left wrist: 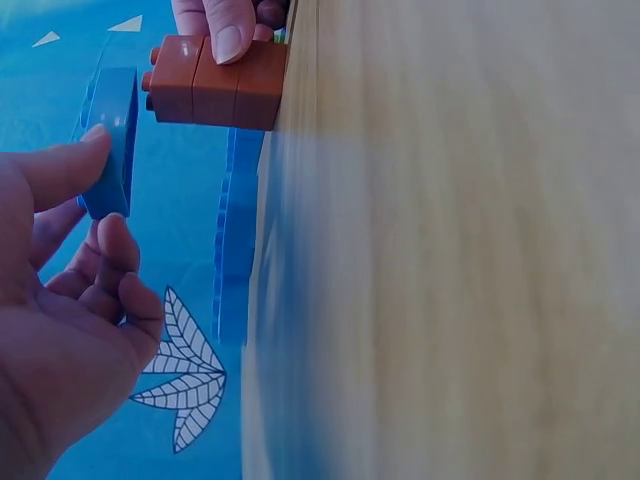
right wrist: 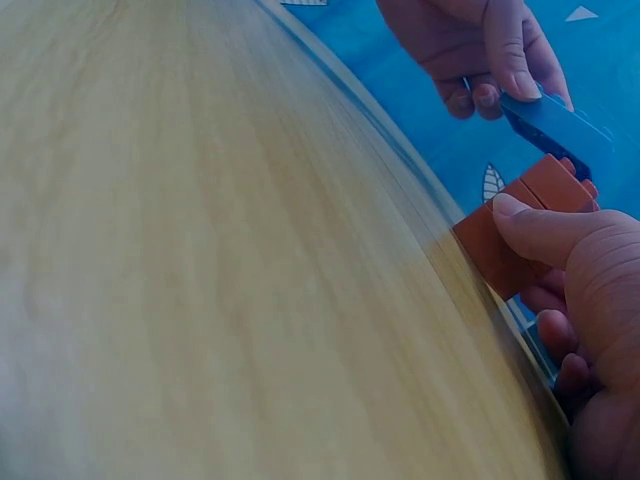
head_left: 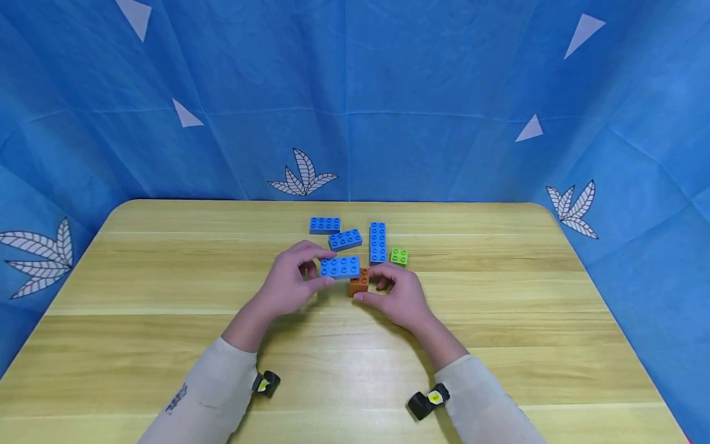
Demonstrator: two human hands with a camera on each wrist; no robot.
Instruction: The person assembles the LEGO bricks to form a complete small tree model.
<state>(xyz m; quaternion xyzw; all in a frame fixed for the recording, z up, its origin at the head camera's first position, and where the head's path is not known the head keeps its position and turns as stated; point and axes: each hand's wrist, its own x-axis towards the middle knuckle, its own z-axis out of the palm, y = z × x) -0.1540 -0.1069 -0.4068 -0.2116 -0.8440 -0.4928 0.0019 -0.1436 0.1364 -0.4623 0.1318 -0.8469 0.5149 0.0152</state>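
My left hand [head_left: 289,280] pinches a blue toy building brick [head_left: 340,267] between thumb and fingers, raised above the table. Beside and below it stands an upright stack of orange-brown bricks [head_left: 358,285], studs facing up. Thumb and fingers of my right hand [head_left: 398,296] grip this stack low on its sides. In the left wrist view, the stack [left wrist: 215,82] shows three bricks joined, and a gap separates it from the blue brick [left wrist: 112,145]. The right wrist view shows the right thumb pressed on the stack [right wrist: 525,225], the hollow underside of the blue brick [right wrist: 560,130] partly visible.
Past the hands lie two blue bricks, one farther back [head_left: 324,226] and one angled [head_left: 345,240]. A long blue brick [head_left: 378,242] and a small green brick [head_left: 399,256] lie just beyond the right hand. Blue cloth [head_left: 388,154] hangs behind the wooden table [head_left: 499,277].
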